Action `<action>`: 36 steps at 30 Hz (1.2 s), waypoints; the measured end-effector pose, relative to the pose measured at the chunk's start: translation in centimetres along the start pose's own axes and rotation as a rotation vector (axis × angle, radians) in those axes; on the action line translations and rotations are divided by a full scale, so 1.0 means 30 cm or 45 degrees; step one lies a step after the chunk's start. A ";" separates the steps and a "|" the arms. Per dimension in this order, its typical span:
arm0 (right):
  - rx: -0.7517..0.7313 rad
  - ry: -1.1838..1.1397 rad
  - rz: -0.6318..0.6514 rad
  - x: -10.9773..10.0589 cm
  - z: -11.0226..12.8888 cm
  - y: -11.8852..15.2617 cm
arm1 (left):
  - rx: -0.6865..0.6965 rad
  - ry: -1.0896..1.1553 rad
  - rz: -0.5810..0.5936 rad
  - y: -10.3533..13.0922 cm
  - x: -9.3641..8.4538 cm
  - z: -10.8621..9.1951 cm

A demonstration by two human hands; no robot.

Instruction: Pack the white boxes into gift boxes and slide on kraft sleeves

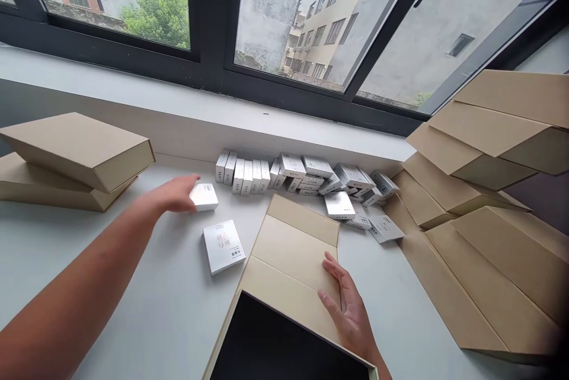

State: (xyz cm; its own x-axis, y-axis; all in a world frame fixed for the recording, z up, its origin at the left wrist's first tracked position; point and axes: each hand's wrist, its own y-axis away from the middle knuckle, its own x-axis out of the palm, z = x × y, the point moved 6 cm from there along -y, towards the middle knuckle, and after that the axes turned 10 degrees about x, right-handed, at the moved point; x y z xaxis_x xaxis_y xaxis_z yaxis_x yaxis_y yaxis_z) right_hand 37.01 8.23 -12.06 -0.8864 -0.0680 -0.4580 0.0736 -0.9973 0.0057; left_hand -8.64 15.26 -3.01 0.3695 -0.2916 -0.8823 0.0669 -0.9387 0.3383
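Note:
My left hand (180,193) reaches out at the left, with its thumb and fingers closed around the near end of a small white box (205,197). Closer to me lies a flat silver-white box (224,246) with printed characters on its top. In front of me a large beige box (284,267) stands with its flap folded back, its inside black. Against the right edge of that flap rests my right hand (349,315), fingers stretched and thumb apart from them, with no small box in it.
Several small white boxes (251,176) stand in a row along the wall, some piled loosely toward the right (351,176). Two closed brown boxes (77,146) are stacked at the left. Stacked brown cartons (489,238) rise at the right. A window sill (267,122) runs behind.

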 end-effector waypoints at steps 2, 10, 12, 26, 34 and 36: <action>0.015 0.009 -0.021 0.001 0.006 -0.001 | 0.219 -0.080 -0.018 0.069 -0.023 -0.021; 0.014 0.069 -0.058 -0.004 0.035 0.006 | 1.197 -0.291 0.241 0.231 0.211 -0.357; 0.024 0.057 -0.057 -0.005 0.032 0.008 | 1.247 -0.354 0.273 0.206 0.242 -0.403; 0.086 0.022 -0.066 -0.024 -0.058 -0.016 | 1.222 -0.153 -0.015 0.465 -0.048 -0.588; 0.106 0.019 -0.081 -0.025 -0.078 -0.020 | 1.721 -0.370 0.382 0.548 0.253 -0.776; 0.111 0.029 -0.083 -0.026 -0.061 -0.017 | 1.717 -0.367 0.373 0.546 0.279 -0.771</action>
State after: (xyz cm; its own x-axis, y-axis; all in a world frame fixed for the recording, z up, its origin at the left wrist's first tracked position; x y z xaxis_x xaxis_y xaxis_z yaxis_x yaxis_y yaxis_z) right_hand 38.51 8.84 -13.33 -0.8771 -0.0033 -0.4802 -0.0246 -0.9984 0.0518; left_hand 16.97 1.69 2.72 0.0039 -0.3770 -0.9262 -0.9655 -0.2426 0.0948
